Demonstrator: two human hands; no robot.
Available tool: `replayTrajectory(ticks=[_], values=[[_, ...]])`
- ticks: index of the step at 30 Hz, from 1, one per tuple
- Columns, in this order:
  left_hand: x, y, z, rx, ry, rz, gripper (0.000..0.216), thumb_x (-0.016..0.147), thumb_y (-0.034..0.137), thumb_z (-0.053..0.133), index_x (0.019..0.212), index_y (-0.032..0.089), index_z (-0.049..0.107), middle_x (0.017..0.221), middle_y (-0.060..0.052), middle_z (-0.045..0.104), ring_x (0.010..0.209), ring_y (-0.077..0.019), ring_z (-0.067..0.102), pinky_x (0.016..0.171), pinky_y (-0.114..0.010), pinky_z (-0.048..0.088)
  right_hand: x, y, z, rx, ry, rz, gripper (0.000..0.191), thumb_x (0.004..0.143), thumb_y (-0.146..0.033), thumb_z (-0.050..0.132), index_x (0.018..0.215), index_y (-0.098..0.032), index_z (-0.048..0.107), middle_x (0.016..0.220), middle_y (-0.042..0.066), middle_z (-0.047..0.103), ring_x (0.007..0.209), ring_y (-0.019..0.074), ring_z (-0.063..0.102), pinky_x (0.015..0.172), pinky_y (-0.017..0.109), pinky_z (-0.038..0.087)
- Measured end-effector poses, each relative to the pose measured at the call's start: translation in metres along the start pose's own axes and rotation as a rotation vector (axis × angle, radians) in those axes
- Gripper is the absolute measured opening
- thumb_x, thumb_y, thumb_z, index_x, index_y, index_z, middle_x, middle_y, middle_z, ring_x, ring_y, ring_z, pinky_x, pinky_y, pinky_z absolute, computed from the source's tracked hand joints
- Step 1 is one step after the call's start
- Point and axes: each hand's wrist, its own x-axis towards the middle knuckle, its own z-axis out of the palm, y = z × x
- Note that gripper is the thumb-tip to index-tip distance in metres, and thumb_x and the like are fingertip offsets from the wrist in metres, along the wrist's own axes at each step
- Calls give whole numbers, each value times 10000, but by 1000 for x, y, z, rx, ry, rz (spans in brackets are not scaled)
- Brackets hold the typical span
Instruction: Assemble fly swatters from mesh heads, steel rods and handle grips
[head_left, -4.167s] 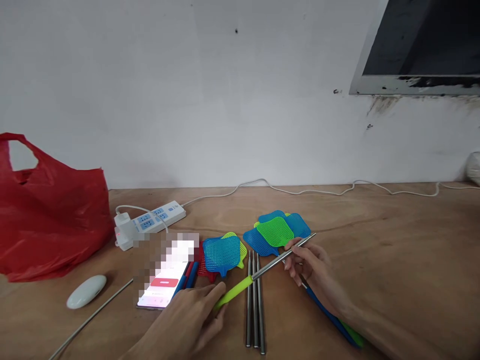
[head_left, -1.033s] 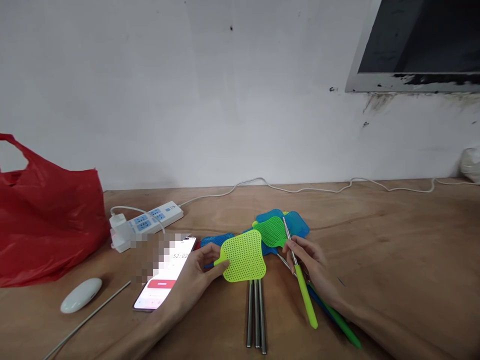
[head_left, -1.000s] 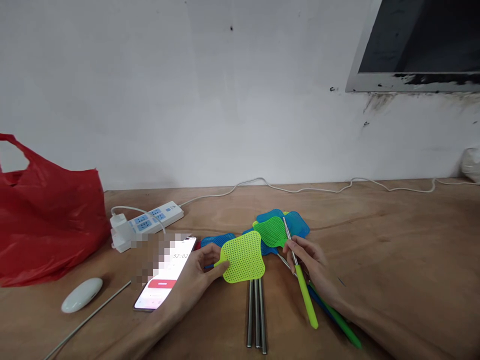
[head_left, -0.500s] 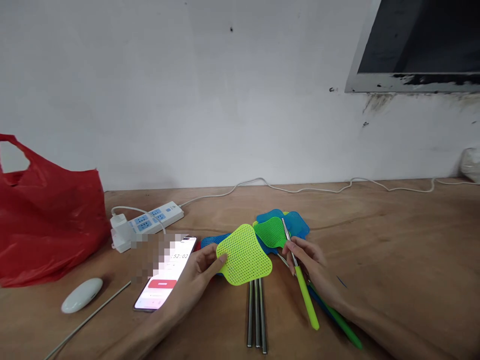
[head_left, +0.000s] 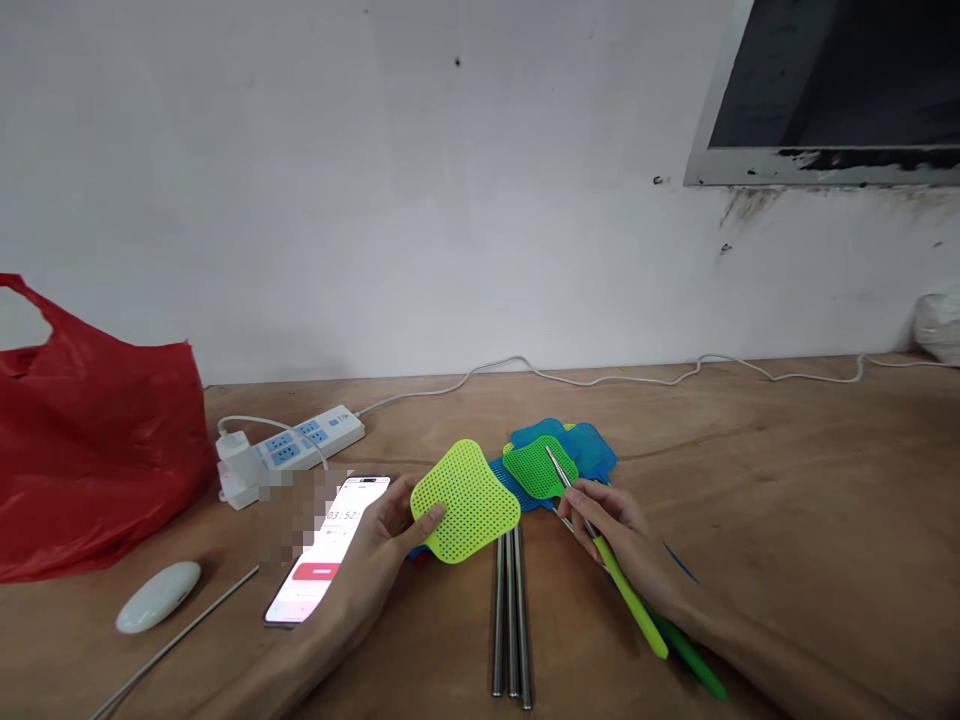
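Observation:
My left hand (head_left: 379, 545) pinches the edge of a yellow-green fly swatter head (head_left: 469, 505), a perforated plastic paddle, thumb on its face. In my right hand (head_left: 615, 530) is a fly swatter handle (head_left: 636, 605) with a yellow-green grip; its thin metal rod (head_left: 556, 464) points up and left, apart from the yellow-green head. Behind the rod lies a green swatter head (head_left: 534, 470) on a pile of blue swatter heads (head_left: 594, 452). Several bare metal rods (head_left: 511, 630) lie side by side between my hands. A green grip (head_left: 694, 660) shows below my right forearm.
To the left are a phone (head_left: 322, 545) with a lit screen, a white power strip (head_left: 330, 432) with a plug, a white oval object (head_left: 159, 597) and a red plastic bag (head_left: 97, 440). A white cable (head_left: 600, 383) runs along the wall.
My left hand has shifted slightly left with the yellow-green head. The handle in my right hand has tilted further, its rod tip moving left and its grip end right.

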Motion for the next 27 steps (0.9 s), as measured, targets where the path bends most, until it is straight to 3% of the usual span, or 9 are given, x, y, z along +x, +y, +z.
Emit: replayTrajectory(ticks=[5,9,14,17,22,27], values=[[2,-4,-1,-62,25,-48,334,773,344,787,1008,178,618,1013,-77,762,879,-247,724,745,-333,564,-2,-1,1,-45,-27,-10,363,953,-485,522,759,-194,619,491,-80,421,442,91,385,519,269,291],[0,1,3,-185,118,-86,558,687,247,851,1163,177,569,1095,-89,747,992,-277,717,803,-343,580,-2,-4,1,-94,-64,6,378,949,-499,511,757,-192,620,476,-75,427,445,97,383,512,265,296],[0,8,6,-307,195,-111,760,653,145,873,1308,242,501,1079,-53,756,1014,-261,721,805,-301,600,-6,-13,1,-172,-285,84,428,929,-539,514,803,-164,677,464,-69,418,432,94,381,467,256,242],[2,8,6,-348,218,-135,675,706,96,825,1293,239,523,1091,-67,757,992,-263,732,788,-305,616,-10,-17,3,-237,-426,125,408,912,-531,552,830,-160,702,496,-71,388,456,89,352,451,252,201],[1,3,11,-396,199,-204,463,809,78,732,1235,171,574,1179,-123,729,1041,-284,717,813,-328,618,-14,-18,11,-298,-544,139,460,888,-523,602,594,-173,551,540,-71,309,527,86,272,462,259,163],[-4,-1,16,-453,108,-241,572,794,157,788,1313,168,547,1248,-123,702,1148,-303,662,865,-337,595,-16,-19,13,-318,-548,149,419,894,-520,595,679,-165,654,540,-59,366,533,94,315,467,256,190]])
